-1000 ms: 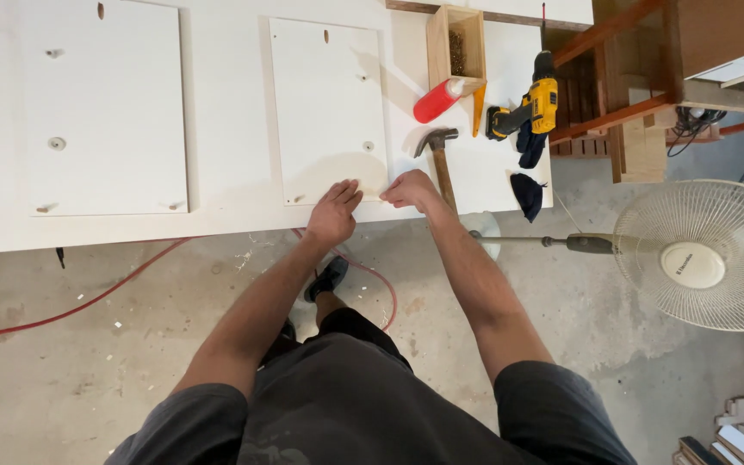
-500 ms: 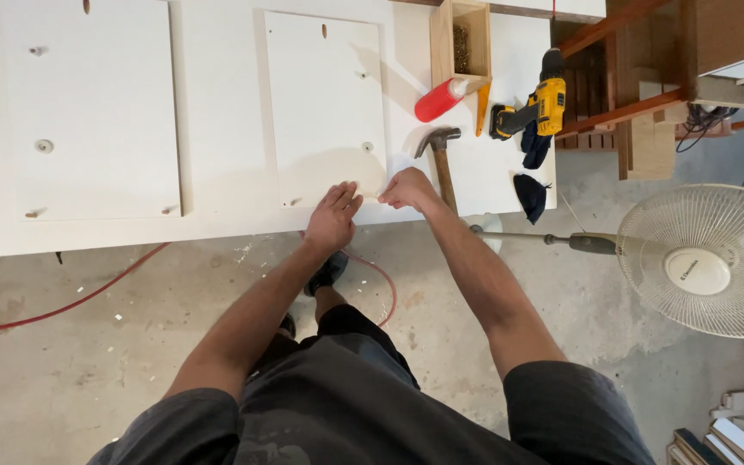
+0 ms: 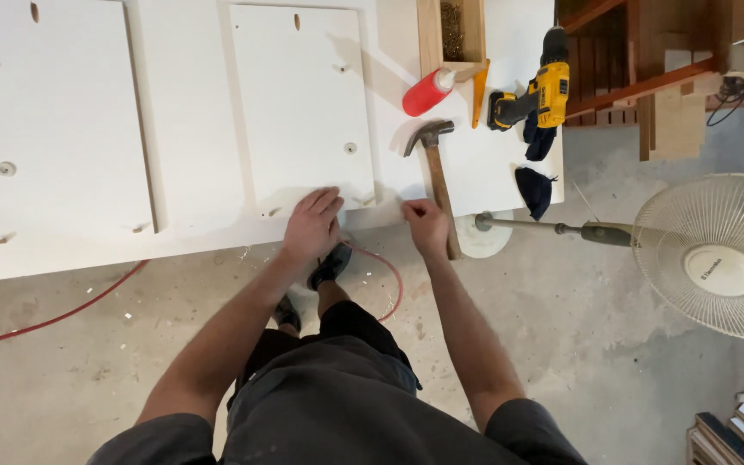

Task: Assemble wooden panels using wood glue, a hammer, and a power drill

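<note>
1. Concrete garage floor (image 3: 88, 379) with sawdust bits and a red cord (image 3: 45, 323) snaking under a big white tabletop (image 3: 191, 129). Person stands at its near edge, looking straight down.
2. Two white panels lie flat up there. The bigger one (image 3: 53, 112) sits off to the left; the smaller panel (image 3: 303, 103) is right in front of them, long axis running away from the body.
3. Left hand (image 3: 312, 226) is spread flat, palm down, fingers resting on the near edge of the smaller panel. Not gripping anything, just pressing.
4. Right hand (image 3: 425, 226) is curled at the tabletop's near edge, just right of that panel's near corner. Fingers look pinched together, but I can't tell if there's anything in them.
5. Hammer (image 3: 437, 185) lies with its handle pointing toward the person and its head away, touching or just beside the right hand. So the right hand is way closer to it than the left.
6. Further back: red glue bottle (image 3: 426, 92), wooden box (image 3: 451, 34), yellow drill (image 3: 537, 96), dark cloth (image 3: 534, 191).
7. Pedestal fan (image 3: 716, 258) is lying tipped over on the floor to the right.
</note>
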